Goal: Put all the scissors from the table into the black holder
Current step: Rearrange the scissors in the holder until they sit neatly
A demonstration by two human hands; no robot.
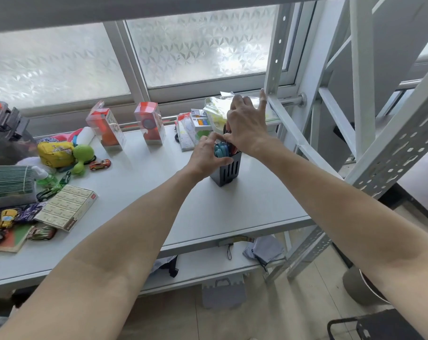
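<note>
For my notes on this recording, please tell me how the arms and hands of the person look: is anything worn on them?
Both forearms are bare up to the picture's lower edge; no sleeves show. The left hand and the right hand wear no gloves. I see no watch, bracelet or ring on either wrist or on the fingers that show, though some fingers are partly hidden.

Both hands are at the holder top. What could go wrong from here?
1. The black holder is tall and narrow and already holds blue-handled scissors; sideways pressure from the left hand or right hand might tip it.
2. The handles look crowded at the opening, so a pair could jam or ride up rather than seat.
3. The right hand's fingers sit among the handles and hide them; a pinch or snag is possible.
</note>
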